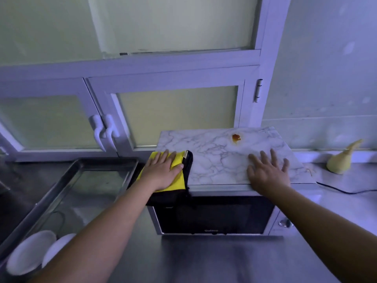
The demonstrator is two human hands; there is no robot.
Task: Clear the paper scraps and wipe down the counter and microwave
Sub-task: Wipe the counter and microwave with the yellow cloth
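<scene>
Left hand (163, 172) lies flat, fingers straight, pressing a yellow-and-black cleaning cloth (178, 181) onto the front left corner of the microwave's marble-patterned top (214, 158). Part of the cloth hangs over the left edge and the front. Right hand (268, 174) is also open, with its fingers spread and the palm resting on the same top near its front right edge. It holds nothing and appears to be steadying the microwave (214, 217).

An orange stain (236, 137) sits toward the back edge of the top, right of centre, well apart from the cloth. The microwave stands on the steel surface (204, 262) against the window wall. A metal tray (106, 162) lies just beside its left side, and two white plates (30, 252) sit at the surface's front left corner. Near the back right of the surface lies a pale yellow twisted bundle (340, 162); whether it is paper cannot be told. A black cable (346, 190) runs close by.

The step in hand looks like wiping the microwave top, only just started at its left end. The next move probably calls for sliding the cloth right and back under firm pressure to reach the stain. The right hand would need to lift out of the path or keep bracing nearer the edge. The steel surface around the microwave is probably left to wipe.
</scene>
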